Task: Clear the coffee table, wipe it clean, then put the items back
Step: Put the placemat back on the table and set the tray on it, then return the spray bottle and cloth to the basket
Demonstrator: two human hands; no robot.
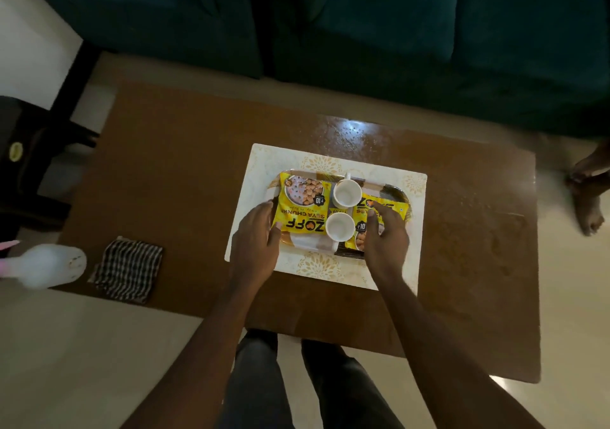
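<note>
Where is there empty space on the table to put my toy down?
The biggest bare patch is the brown coffee table top left of the white placemat, beyond the checkered cloth. Right of the placemat is bare too, but looks wet. The tray is crowded: two yellow packets, two white cups and both hands.

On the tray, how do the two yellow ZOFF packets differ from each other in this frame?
The left packet is almost fully visible, its picture and lettering readable upside down; the right packet is largely hidden.
The left hand only meets the left packet's near edge; the right hand lies flat across the right packet.
The left packet sits left of the two white cups; the right packet sits right of them.
Both are yellow, same brand, flat on the tray.
</note>
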